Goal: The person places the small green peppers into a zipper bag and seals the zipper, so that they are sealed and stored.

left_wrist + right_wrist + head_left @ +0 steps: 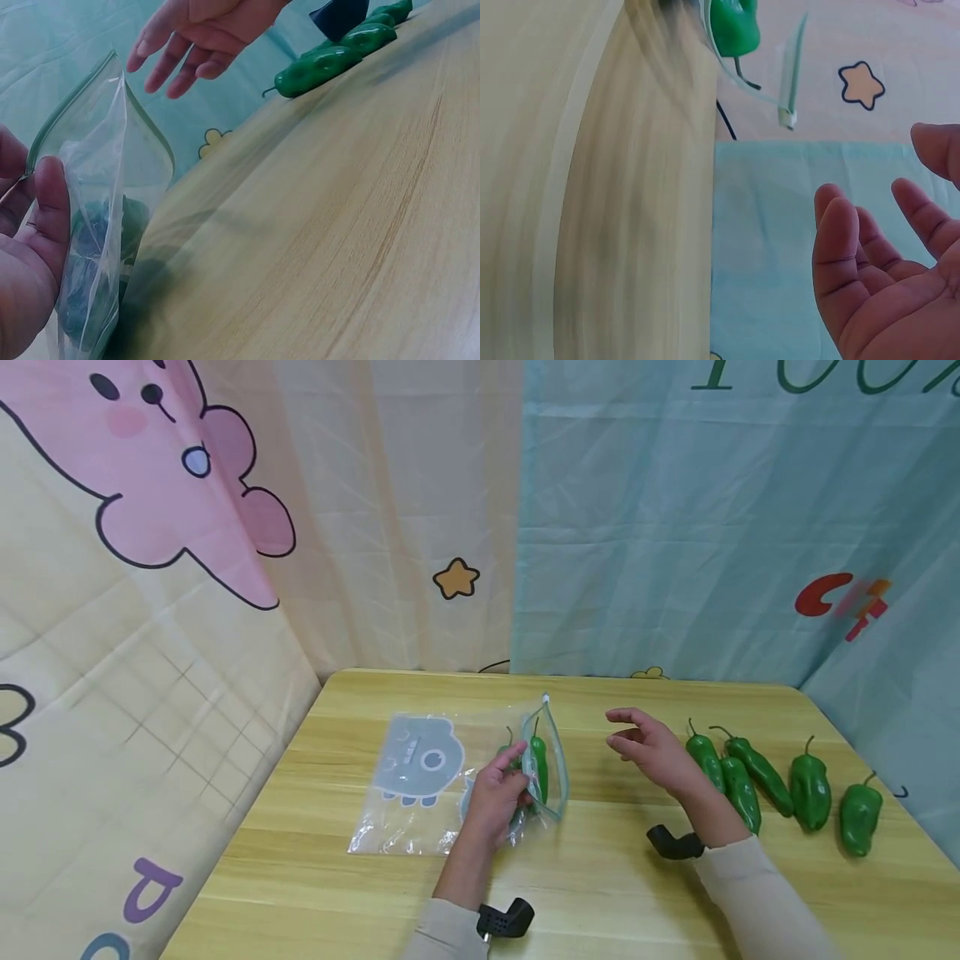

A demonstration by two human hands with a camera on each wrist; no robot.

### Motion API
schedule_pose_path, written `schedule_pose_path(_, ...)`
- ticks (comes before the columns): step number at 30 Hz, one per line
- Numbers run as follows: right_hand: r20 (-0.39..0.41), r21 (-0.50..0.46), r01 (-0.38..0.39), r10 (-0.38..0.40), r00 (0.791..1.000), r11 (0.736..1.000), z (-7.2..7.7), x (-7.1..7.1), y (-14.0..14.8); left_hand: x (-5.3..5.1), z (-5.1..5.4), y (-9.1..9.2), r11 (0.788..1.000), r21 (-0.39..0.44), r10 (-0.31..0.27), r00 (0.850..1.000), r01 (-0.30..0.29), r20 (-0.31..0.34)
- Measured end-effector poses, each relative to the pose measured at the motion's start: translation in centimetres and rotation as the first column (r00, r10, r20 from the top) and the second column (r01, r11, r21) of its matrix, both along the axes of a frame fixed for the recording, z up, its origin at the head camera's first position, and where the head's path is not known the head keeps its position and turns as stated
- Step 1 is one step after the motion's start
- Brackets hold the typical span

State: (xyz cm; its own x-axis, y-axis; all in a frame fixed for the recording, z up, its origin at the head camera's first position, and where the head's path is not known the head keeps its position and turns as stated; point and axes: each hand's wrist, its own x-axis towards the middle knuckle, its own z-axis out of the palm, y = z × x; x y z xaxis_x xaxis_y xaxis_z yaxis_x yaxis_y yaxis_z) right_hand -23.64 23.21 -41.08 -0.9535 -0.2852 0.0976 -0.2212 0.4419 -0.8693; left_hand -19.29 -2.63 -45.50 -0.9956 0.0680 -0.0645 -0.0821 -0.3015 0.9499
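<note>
A clear zip bag [431, 835] with a grey-blue cartoon print lies on the table, its green-edged mouth spread toward the right. My left hand [491, 797] pinches the near side of that mouth; in the left wrist view the thumb and fingers hold the rim [45, 135]. Green peppers [539, 768] are inside the bag, partly hidden by the hand and the film. To the right of the mouth, my right hand [660, 760] hovers with loosely bent fingers and nothing in them, as the right wrist view also shows. Beyond it lie several green peppers [810, 793].
The wooden table [600, 893] ends at curtains [405, 527] behind and on both sides. Black wrist cameras [506, 918] are strapped to both wrists. The loose peppers are grouped near the table's right edge, some partly behind the right forearm.
</note>
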Motion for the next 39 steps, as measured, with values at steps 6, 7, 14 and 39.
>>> schedule_pose_path(6,-0.011,0.091,0.037,-0.036,0.999,0.995,0.4,1.0,2.1,-0.1,-0.2,-0.1,1.000,0.008,-0.001,1.000,0.001,-0.007)
schedule_pose_path(7,-0.009,0.100,0.040,-0.040,0.999,0.994,0.4,1.2,2.5,-0.2,-0.3,-0.1,1.000,0.009,-0.003,1.000,0.003,-0.008)
schedule_pose_path(14,-0.021,0.167,0.065,-0.063,0.998,0.984,0.4,2.2,5.1,-0.2,-0.4,-0.1,1.000,0.007,-0.004,1.000,0.004,-0.005)
schedule_pose_path(39,0.025,0.273,0.065,-0.075,0.997,0.960,0.3,2.4,11.2,-0.3,-0.3,-0.1,1.000,0.000,-0.002,1.000,0.002,-0.004)
